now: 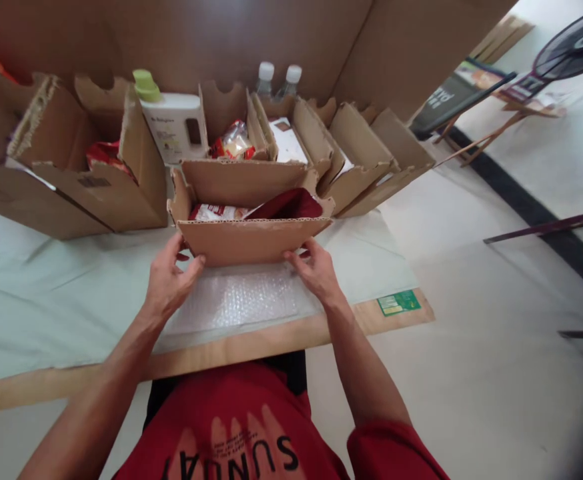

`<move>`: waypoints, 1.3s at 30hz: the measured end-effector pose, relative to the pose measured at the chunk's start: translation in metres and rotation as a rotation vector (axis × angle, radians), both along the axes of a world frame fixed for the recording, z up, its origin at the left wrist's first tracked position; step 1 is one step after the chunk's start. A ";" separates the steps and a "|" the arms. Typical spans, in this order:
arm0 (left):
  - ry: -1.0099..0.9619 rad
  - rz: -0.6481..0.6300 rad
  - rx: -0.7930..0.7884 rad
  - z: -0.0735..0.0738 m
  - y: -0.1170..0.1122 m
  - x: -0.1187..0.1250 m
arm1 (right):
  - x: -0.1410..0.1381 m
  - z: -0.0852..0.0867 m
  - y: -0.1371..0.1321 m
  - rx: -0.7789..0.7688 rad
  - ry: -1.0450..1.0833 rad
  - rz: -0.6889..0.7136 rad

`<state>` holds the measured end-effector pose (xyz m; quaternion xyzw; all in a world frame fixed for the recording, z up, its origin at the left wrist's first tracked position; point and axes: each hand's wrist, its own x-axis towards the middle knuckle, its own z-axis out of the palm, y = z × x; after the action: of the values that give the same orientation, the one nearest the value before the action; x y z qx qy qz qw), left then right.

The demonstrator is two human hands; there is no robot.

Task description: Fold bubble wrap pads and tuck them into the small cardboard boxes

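A cardboard box (pixel 251 241) with an open top sits sideways in front of me, gripped at both lower front corners. My left hand (pixel 171 275) is closed round its left end, thumb on the front face. At the right end, my right hand (pixel 314 268) holds it the same way, thumb on the front. Inside lie a dark red packet (pixel 296 203) and a white-and-red packet (pixel 219 212). Bubble wrap (pixel 241 300) lies flat on the table between my forearms, just below the box.
Behind stands a row of cardboard bins (pixel 99 200). Among them are a white jug (pixel 174 127) with a green cap, snack packets (pixel 234 141) and two capped bottles (pixel 265 79). A pale cloth (pixel 96 293) covers the wood-edged table. A fan (pixel 579 47) stands at the far right.
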<state>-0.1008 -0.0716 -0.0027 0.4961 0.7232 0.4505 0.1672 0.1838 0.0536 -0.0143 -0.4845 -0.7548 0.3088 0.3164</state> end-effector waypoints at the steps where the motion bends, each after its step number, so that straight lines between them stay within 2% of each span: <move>1: 0.032 0.015 0.010 -0.001 -0.009 -0.002 | 0.005 -0.002 -0.005 0.021 0.008 -0.022; 3: 0.136 0.058 0.018 -0.002 -0.031 -0.004 | 0.014 -0.006 -0.022 0.104 0.003 -0.093; 5: 0.275 0.011 0.045 -0.005 -0.054 0.000 | 0.013 -0.007 -0.046 0.216 -0.034 -0.085; 6: 0.347 -0.069 0.065 -0.008 -0.062 0.004 | 0.006 -0.008 -0.059 0.265 -0.068 -0.014; 8: 0.476 -0.270 0.096 -0.018 -0.072 0.015 | -0.020 -0.010 -0.082 0.313 -0.161 0.221; 10: 0.578 -0.409 0.067 -0.032 -0.075 0.024 | -0.053 -0.014 -0.100 0.285 -0.274 0.438; 12: 0.657 -0.460 -0.022 -0.048 -0.078 0.026 | -0.077 -0.021 -0.108 0.241 -0.376 0.544; 14: 0.706 -0.467 -0.104 -0.061 -0.085 0.019 | -0.077 -0.030 -0.110 0.229 -0.441 0.570; 17: 0.725 -0.436 -0.163 -0.068 -0.103 0.000 | -0.031 -0.041 -0.108 0.222 -0.508 0.480; 20: 0.727 -0.424 -0.169 -0.063 -0.116 -0.012 | 0.035 -0.042 -0.104 0.191 -0.594 0.224; 22: 0.722 -0.424 -0.150 -0.056 -0.116 -0.011 | 0.060 -0.036 -0.103 0.200 -0.619 0.044; 24: 0.714 -0.430 -0.110 -0.049 -0.111 -0.003 | 0.057 -0.027 -0.104 0.244 -0.590 -0.027; 25: 0.713 -0.445 -0.088 -0.047 -0.107 0.002 | 0.045 -0.023 -0.106 0.267 -0.561 0.004; 26: 0.716 -0.472 -0.070 -0.047 -0.103 0.007 | 0.030 -0.020 -0.109 0.285 -0.529 0.083; 29: 0.736 -0.561 -0.069 -0.053 -0.096 0.018 | -0.011 -0.020 -0.116 0.292 -0.458 0.456; 31: 0.731 -0.593 -0.108 -0.059 -0.095 0.019 | -0.013 -0.026 -0.120 0.271 -0.444 0.585; 33: 0.701 -0.611 -0.135 -0.063 -0.096 0.016 | 0.008 -0.032 -0.120 0.243 -0.444 0.509; 36: 0.621 -0.643 -0.104 -0.060 -0.097 0.009 | 0.048 -0.029 -0.108 0.235 -0.447 0.217; 38: 0.564 -0.556 -0.064 -0.054 -0.099 0.003 | 0.056 -0.023 -0.094 0.252 -0.455 0.119; 39: 0.549 -0.455 -0.060 -0.051 -0.100 0.000 | 0.051 -0.020 -0.086 0.257 -0.461 0.115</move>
<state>-0.1009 -0.1720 -0.0536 0.7418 0.6252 0.2300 0.0770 0.2350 -0.0323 -0.0342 -0.4544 -0.8662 0.1092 0.1769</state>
